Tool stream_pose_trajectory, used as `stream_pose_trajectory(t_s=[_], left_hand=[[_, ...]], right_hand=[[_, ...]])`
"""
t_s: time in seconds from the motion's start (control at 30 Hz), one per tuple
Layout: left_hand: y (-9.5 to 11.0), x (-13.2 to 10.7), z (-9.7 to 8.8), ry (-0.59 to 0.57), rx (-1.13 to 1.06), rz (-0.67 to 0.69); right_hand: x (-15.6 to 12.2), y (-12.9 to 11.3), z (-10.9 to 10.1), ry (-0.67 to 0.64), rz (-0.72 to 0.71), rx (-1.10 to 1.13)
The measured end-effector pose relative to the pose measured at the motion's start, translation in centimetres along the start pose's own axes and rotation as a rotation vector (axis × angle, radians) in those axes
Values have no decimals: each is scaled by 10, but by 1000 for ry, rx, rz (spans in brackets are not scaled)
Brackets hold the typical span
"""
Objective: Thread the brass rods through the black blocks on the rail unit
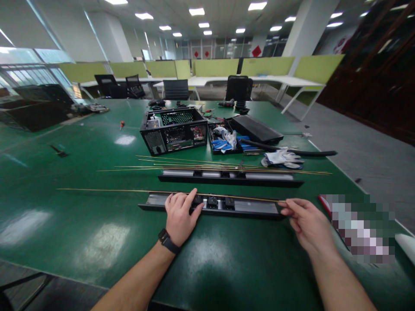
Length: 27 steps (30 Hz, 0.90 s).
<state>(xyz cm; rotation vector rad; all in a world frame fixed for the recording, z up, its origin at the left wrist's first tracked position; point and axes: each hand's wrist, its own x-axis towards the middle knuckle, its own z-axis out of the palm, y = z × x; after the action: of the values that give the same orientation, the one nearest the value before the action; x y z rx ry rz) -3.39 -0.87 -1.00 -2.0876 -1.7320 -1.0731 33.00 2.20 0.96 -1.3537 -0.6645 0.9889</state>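
Note:
A long black channel with a silvery inner face and several small black blocks inside lies across the table before me. My left hand, with a dark watch on the wrist, grips the channel left of its middle, thumb and index finger apart. Along its far edge runs a thin brass-coloured rod, stretching well past the channel's left end. The rod's right end is pinched between thumb and fingers of my right hand, at the channel's right end. My left fingers hide part of the channel and rod.
Behind lies a second channel with several thin rods over it. Farther back are an open black computer case, a tray with gloves, a black panel and a white glove. A blurred-out item lies right.

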Motion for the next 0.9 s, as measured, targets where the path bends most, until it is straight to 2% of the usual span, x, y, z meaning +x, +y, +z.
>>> stream_pose_trajectory(t_s=[0.43,0.9], left_hand=[[14,0,-5,-20,67,75],[19,1,-2,-65,107,20]], right_hand=[[0,0,-1,-2,4,28],[3,-1,-5,29,6,39]])
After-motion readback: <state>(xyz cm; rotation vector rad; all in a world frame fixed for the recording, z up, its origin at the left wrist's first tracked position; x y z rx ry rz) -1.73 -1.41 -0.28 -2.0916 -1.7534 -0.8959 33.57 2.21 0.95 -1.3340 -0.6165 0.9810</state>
